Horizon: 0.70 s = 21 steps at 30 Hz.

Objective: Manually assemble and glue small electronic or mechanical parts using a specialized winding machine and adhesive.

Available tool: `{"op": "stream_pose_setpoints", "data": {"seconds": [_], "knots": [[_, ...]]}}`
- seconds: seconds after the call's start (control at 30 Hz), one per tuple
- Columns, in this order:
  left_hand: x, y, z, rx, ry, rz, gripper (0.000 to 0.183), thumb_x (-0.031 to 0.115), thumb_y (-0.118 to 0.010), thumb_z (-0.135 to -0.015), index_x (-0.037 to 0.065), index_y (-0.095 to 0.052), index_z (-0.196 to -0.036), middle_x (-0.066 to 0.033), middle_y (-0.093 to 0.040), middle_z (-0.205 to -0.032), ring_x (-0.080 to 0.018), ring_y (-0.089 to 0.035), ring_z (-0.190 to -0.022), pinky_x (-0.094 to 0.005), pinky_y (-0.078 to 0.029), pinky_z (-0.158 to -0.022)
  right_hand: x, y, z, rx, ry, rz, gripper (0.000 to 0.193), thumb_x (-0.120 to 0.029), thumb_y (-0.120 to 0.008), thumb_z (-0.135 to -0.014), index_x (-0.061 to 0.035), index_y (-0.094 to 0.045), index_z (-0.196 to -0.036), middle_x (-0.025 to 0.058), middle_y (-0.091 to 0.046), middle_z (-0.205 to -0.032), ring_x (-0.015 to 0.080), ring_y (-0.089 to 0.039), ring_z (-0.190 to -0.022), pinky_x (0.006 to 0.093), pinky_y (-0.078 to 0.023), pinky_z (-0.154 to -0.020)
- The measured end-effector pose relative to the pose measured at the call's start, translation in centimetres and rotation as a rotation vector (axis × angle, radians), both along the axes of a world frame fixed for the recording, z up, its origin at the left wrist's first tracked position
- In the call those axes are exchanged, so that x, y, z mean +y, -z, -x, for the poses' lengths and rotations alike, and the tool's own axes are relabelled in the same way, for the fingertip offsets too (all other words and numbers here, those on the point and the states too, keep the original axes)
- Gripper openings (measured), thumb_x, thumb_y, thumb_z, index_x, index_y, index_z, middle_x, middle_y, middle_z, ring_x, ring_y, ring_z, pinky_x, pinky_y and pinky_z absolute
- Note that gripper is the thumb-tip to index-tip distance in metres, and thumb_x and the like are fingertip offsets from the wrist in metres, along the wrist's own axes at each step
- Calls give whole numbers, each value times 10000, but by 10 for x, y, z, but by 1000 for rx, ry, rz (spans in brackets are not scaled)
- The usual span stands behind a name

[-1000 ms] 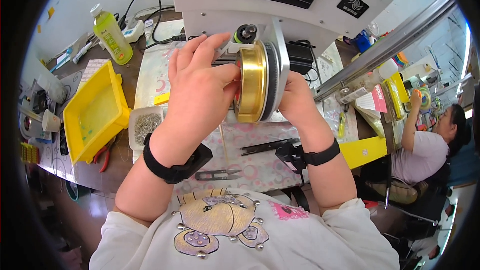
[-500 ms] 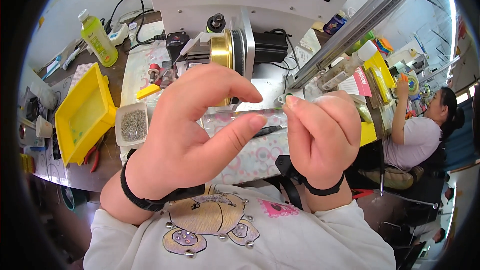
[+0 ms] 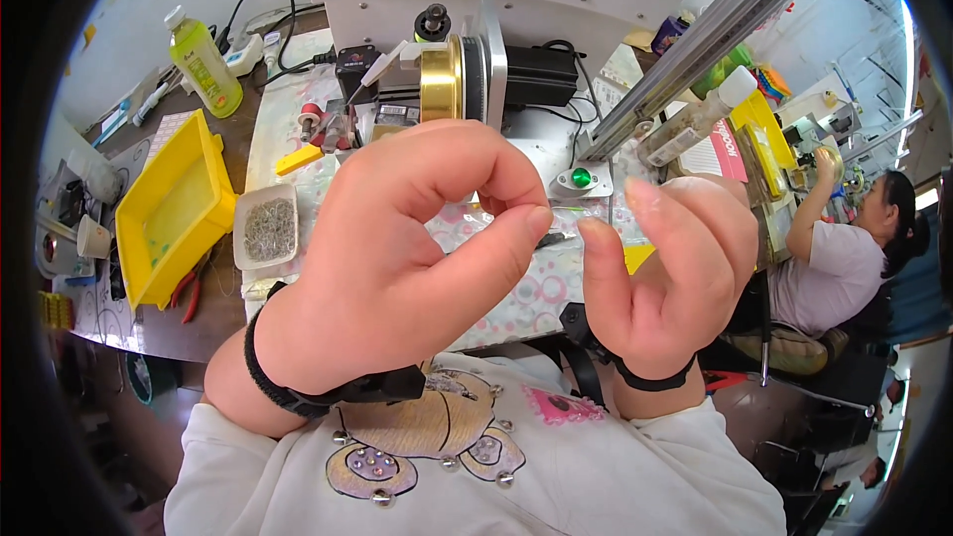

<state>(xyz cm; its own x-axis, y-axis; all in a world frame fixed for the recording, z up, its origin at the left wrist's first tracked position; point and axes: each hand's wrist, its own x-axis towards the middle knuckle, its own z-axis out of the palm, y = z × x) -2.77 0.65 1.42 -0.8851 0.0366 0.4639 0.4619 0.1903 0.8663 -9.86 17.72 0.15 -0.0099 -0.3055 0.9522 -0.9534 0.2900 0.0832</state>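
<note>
My left hand (image 3: 422, 238) is raised over the bench, thumb and forefinger tips pressed together. A faint thin line shows just off their tips, too fine to name. To its right is my right hand (image 3: 675, 268), with thumb and forefinger apart and nothing visible between them; its other fingers are curled. Beyond the hands stands a machine with a brass-coloured drum (image 3: 441, 84). A green round button (image 3: 581, 178) on a metal mount sits just beyond the gap between the hands. A dark slim tool (image 3: 552, 239) lies partly hidden behind my left hand.
On the left are a yellow tray (image 3: 179, 208), a white dish of small metal pieces (image 3: 268, 228), red-handled pliers (image 3: 184, 295) and a green drink bottle (image 3: 204, 65). A metal upright (image 3: 705, 55) slants at right, beside a clear bottle (image 3: 700, 119). A co-worker (image 3: 834, 248) sits far right.
My left thumb and forefinger have closed together. My right thumb and forefinger, pinched before, have parted, and that hand has shifted right, uncovering the green button.
</note>
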Motion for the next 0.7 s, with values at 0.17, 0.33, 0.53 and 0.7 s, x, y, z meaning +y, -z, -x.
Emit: {"op": "stream_pose_setpoints", "data": {"seconds": [0.17, 0.33, 0.53, 0.7], "knots": [[4, -5, 3, -142, 59, -88, 59, 33, -614, -781, 1, -565, -786, -28, -555, -776, -119, -496, -752, -247, -378, -708, 6, 5, 7, 94, 67, -79, 347, -98, -693, -557, -128, -695, -903, 15, -516, -914, 185, -456, -724, 278, -366, -572], [4, -7, 5, -198, 95, -98, 47, 28, -608, -782, 1, -569, -782, -32, -562, -777, -121, -503, -756, -249, -382, -706, 9, 5, 10, 115, 71, -85, 326, -139, -669, -554, -132, -700, -879, 17, -518, -927, 187, -453, -730, 282, -369, -574], [0, 3, 16, 448, -151, 487, 162, -68, -644, -647, 7, -580, -776, -82, -556, -753, -231, -512, -693, -304, -417, -636, 9, -3, 9, -115, -14, -131, 281, -49, -695, -543, -108, -683, -818, 29, -548, -862, 197, -475, -697, 296, -378, -581], [-2, 13, 22, 605, -212, 581, 222, -84, -659, -588, 24, -583, -766, -81, -549, -745, -255, -503, -672, -321, -414, -606, 11, -7, 14, -435, -195, -261, 202, 13, -737, -627, -53, -656, -799, 63, -543, -819, 196, -520, -719, 280, -415, -640]]}}
